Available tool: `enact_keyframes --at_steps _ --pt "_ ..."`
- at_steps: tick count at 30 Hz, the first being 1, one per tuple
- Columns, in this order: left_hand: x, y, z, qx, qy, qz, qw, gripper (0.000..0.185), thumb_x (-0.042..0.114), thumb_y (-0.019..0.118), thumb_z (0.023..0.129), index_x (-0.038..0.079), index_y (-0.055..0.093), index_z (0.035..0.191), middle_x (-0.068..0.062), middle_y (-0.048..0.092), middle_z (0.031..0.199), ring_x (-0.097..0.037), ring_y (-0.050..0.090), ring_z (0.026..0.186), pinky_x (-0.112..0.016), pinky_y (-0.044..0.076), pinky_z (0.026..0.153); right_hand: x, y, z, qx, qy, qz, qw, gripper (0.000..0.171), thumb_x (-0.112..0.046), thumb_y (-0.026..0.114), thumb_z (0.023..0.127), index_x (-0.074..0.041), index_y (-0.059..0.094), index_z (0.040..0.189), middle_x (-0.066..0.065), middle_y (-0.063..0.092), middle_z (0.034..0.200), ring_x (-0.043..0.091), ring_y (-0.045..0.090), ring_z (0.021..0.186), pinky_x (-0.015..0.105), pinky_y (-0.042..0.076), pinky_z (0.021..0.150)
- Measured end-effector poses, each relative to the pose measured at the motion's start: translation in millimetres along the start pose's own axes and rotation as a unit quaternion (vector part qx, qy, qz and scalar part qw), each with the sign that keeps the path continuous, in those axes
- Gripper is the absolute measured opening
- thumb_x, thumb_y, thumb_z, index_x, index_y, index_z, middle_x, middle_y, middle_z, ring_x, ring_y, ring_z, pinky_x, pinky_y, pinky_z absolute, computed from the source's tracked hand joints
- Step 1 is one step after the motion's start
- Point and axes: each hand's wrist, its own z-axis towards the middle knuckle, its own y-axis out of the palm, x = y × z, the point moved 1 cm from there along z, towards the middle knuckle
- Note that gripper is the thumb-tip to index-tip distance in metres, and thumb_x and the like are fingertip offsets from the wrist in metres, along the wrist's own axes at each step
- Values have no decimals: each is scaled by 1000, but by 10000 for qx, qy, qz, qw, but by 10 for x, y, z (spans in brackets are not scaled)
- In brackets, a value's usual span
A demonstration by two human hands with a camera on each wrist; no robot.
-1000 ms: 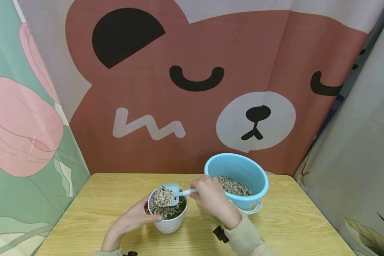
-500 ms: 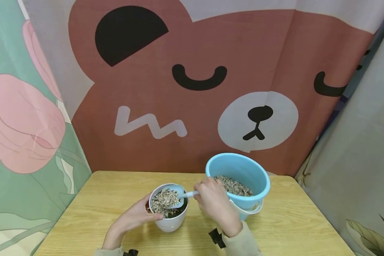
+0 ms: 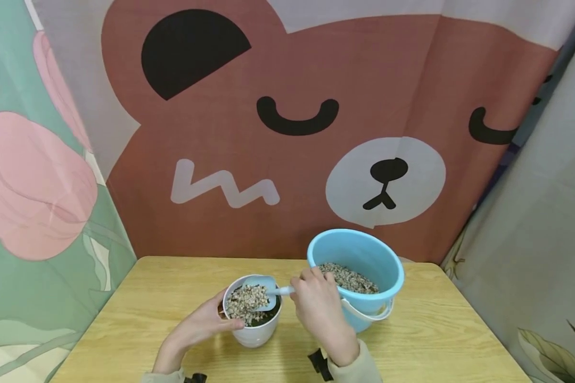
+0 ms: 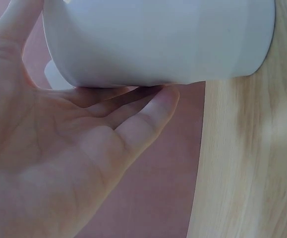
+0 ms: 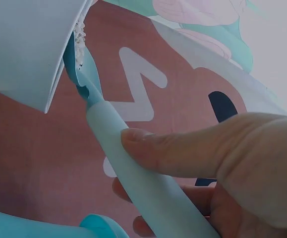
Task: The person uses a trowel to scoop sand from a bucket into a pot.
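Gripping scoop and white pot: 2 hands

From my end I can read no text, label, brand, number or sign anywhere in the head view or either wrist view.

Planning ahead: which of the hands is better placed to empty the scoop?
Likely the right hand: it grips the loaded scoop at the mouth of the pot, which the left hand holds.

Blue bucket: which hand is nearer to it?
Right. The right hand is right beside the blue bucket; the left hand is farther left, holding the white pot.
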Motion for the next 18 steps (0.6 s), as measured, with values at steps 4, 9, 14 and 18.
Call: enact_keyframes --at_steps 4,9,14,18 --pt "2 2 5 19 -19 56 10000 88 22 80 82 -5 29 149 -21 52 135 -31 52 121 -43 43 100 12 20 -6 181 30 39 9998 16 -22 85 75 -15 72 82 0 62 81 21 53 80 35 35 64" --pt "1 6 3 42 14 94 9999 87 23 80 83 -3 30 149 -20 52 136 -31 51 122 -49 41 103 30 22 -16 406 104 89 9991 16 -19 85 74 -14 74 83 0 64 82 21 52 78 35 34 64" --pt "4 3 -8 34 23 37 10000 87 21 80 82 -4 30 149 -21 50 137 -32 51 123 -50 40 103 44 26 -12 504 194 173 9984 14 -16 84 75 -13 74 84 1 66 84 22 50 77 35 33 65" --pt "1 2 -7 30 37 20 10000 86 20 80 82 -4 31 149 -21 50 138 -32 50 124 -50 39 103 54 42 -6 704 215 311 9968 13 -13 84 75 -13 74 83 2 66 84 22 50 78 36 33 66"
